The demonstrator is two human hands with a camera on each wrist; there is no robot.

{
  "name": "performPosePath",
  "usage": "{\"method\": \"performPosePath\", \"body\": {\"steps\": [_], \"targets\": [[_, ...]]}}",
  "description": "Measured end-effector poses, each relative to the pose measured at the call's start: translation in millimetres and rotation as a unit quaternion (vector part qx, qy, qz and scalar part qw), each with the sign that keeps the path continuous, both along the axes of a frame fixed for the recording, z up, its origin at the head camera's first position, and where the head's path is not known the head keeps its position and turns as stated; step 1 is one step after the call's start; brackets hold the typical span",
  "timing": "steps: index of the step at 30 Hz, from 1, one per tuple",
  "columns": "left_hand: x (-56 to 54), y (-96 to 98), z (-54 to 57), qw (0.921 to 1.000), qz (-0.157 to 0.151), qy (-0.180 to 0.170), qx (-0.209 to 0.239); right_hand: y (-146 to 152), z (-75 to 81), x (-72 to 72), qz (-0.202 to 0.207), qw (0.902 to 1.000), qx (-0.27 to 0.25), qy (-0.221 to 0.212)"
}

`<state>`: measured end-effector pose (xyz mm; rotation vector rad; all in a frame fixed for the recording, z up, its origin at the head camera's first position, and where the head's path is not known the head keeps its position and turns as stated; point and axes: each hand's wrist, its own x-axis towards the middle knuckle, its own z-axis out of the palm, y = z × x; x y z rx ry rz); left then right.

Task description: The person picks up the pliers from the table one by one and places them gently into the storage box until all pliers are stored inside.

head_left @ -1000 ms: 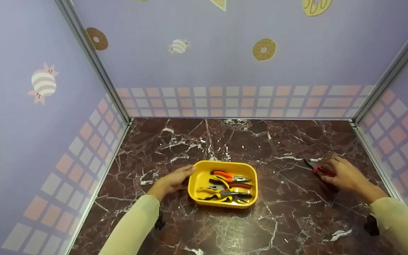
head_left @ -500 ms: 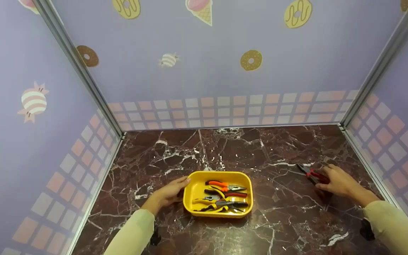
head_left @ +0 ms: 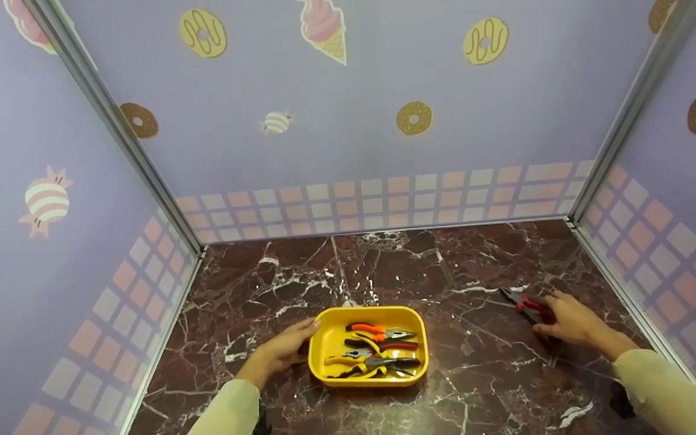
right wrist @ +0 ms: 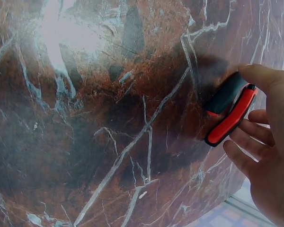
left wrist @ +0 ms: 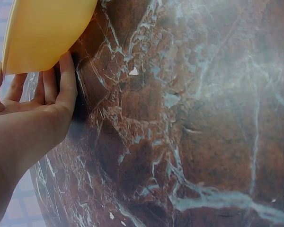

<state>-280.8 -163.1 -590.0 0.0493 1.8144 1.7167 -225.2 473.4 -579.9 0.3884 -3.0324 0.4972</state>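
At the left end of a yellow plastic tray (head_left: 318,370), my left hand (head_left: 281,349) grips the wall. The left wrist view has the thumb by the tray's rim and the other fingers against its underside (left wrist: 49,35). Over on the right, my right hand (head_left: 574,321) holds pliers with red and black handles (head_left: 524,302), the jaws directed to the far left. In the right wrist view the thumb and fingers pinch the handles (right wrist: 233,117) from both sides, and the jaws are hidden there. Inside the tray lie orange-handled pliers (head_left: 367,329) and several others with yellow, red or black handles.
Everything stands on a dark red-brown marbled tabletop (head_left: 475,374). A lilac back wall (head_left: 348,151) with sweets printed on it closes the far side. Matching panels rise at left (head_left: 100,254) and right (head_left: 656,181), joined by grey metal corner strips.
The head view has tilted upward and shifted a little, so the tray and hands appear lower. The right hand stays on the pliers, the left hand on the tray.
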Motion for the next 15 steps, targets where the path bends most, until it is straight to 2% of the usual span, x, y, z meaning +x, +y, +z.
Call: {"method": "performPosePath", "body": {"steps": [9, 15], "targets": [[8.9, -1.9, -2.4, 1.0000, 0.005, -0.001, 0.001, -1.3, -6.4, -0.8, 0.003, 1.0000, 0.005, 0.008], [1.0, 0.8, 2.5, 1.0000, -0.002, 0.004, -0.003, -1.7, -6.6, 1.0, -0.007, 1.0000, 0.000, 0.006]]}}
